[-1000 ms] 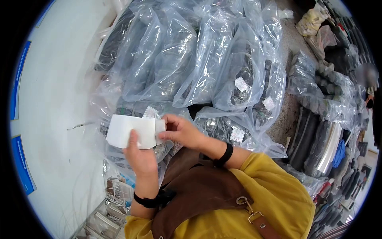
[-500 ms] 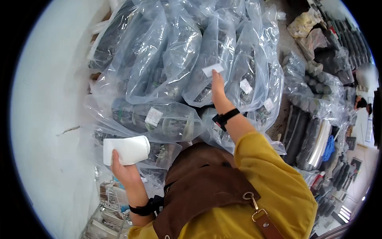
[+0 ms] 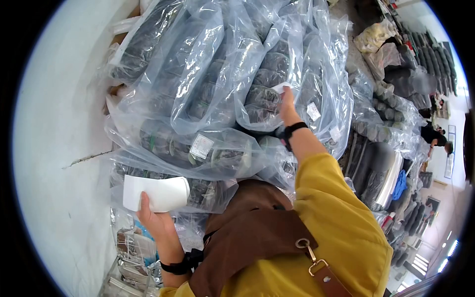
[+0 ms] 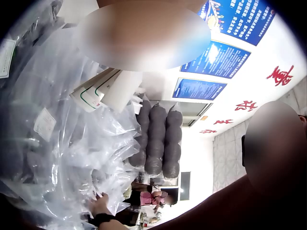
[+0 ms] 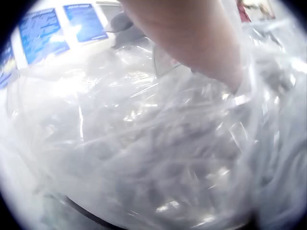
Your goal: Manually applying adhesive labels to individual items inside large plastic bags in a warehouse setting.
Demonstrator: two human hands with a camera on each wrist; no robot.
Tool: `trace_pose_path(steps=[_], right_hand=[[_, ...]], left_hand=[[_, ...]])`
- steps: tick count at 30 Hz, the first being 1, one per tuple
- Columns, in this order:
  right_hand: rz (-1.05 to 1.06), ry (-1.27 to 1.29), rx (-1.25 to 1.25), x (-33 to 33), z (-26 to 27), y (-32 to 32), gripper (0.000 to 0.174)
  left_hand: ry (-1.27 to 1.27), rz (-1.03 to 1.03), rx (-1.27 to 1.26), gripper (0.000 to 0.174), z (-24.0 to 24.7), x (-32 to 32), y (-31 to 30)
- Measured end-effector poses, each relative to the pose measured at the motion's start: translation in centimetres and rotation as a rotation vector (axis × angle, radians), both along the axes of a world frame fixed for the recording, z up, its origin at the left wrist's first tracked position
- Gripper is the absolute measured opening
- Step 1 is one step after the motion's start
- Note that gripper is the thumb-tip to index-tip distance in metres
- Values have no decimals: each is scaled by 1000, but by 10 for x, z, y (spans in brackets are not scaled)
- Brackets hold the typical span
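My left hand (image 3: 157,220) grips a stack of white labels (image 3: 158,194), thumb lying over the top. Seen from the left wrist, the stacked labels (image 4: 98,91) carry a green border line. My right hand (image 3: 288,106) reaches over the clear plastic bags and pinches one white label (image 3: 280,88) at its fingertips. That label sits close over a bag (image 3: 264,101) of dark, rounded bundles, mostly covered by the hand. In the right wrist view the label (image 5: 164,62) shows beside the blurred hand (image 5: 192,38), against crinkled plastic.
Printed labels (image 3: 202,146) (image 3: 313,112) lie on neighbouring bags. A white wall (image 3: 59,123) borders the left side, with a metal rack (image 3: 129,272) below it. More dark wrapped bundles (image 3: 363,153) stand at the right, and another person (image 3: 434,137) is farther off.
My right hand left the stack with one label and moved up and right over the bags, then slightly farther right. My left hand moved down and left with the stack.
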State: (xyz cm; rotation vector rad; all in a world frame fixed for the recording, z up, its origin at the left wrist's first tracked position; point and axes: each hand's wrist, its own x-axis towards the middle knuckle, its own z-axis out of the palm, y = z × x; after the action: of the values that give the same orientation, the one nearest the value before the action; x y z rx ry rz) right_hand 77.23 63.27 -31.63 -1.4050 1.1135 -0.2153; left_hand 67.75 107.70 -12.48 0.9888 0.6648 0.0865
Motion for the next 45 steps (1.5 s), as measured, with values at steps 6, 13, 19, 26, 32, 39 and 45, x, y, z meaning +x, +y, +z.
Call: trace_pose_path(steps=[6,13,19,26,32,39,45], right_hand=[[437,367,-1307,1,41,-24,25],[1335,375,-649,13,34,60,21],[989,-469,50,-50,171,160,23],[1047,-428,-409,-90,233,190,25],[883,-478,-266,-123,255,162,21],[980,-463,-23,-154,259,134,20],[606,-664,-266,-155,264,136,18]], left_hand=[[-34,-103,100,32,4,3,-14],[-157,-162,-55,32,24,13,-54],[-183,-495,-1,31,21,7,-65],[-390,-763,12,29,46,5,-86],[-375,-714,-248,39,63,-2,-117],[-401,-758,-280,40,90,-5,-133],[-593,-767,138,40,96,-14,-143]])
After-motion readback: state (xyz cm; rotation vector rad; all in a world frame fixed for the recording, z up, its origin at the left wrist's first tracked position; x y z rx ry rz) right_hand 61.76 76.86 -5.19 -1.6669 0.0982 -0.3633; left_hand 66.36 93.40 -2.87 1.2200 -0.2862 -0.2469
